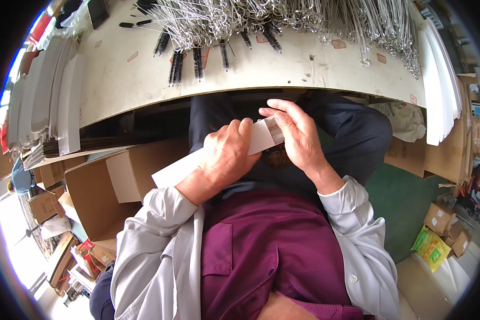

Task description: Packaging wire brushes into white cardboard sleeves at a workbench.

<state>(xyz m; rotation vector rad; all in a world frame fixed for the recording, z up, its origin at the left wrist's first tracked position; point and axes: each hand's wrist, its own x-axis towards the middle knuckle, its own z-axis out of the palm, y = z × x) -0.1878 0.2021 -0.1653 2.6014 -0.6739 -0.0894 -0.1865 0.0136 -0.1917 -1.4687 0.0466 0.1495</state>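
My left hand (230,153) grips a long white paper sleeve (181,169) over my lap, just below the table edge. My right hand (295,132) pinches the sleeve's open end, where thin metal wires (275,128) show inside it. On the white table (133,80) above lie many wire-handled brushes with black bristles (177,65) and a big tangle of silver wire loops (304,18).
Stacks of white paper sleeves stand at the table's left (48,96) and right (440,74) edges. An open cardboard box (98,192) sits by my left knee. Small boxes and a yellow-green packet (431,248) lie on the green floor at right.
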